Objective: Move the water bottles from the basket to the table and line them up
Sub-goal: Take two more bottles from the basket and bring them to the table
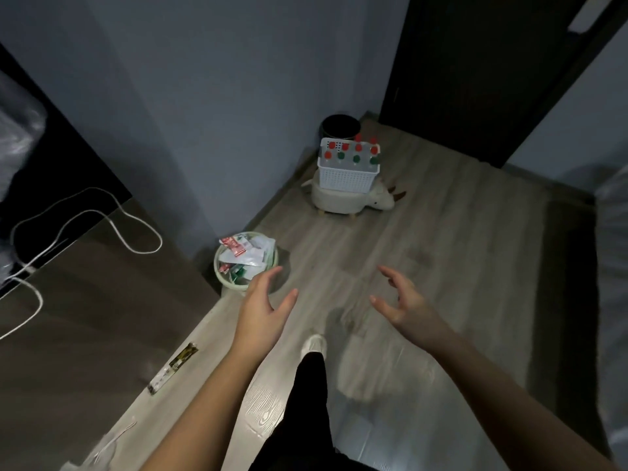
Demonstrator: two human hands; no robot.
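From the head camera, my left hand [263,302] and right hand [401,300] hang spread wide in front of me, fingers loosely curled, holding and touching nothing. The water bottles with red and green caps [353,153] stand upright in the white slotted plastic basket [346,176], far ahead on a small pale animal-shaped stool [343,200]. The brown wooden table [78,321] lies near left.

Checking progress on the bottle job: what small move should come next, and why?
Probably step closer to the white basket on the animal-shaped stool. Both hands, left hand and right hand, are open and empty, and the capped bottles look beyond reach.
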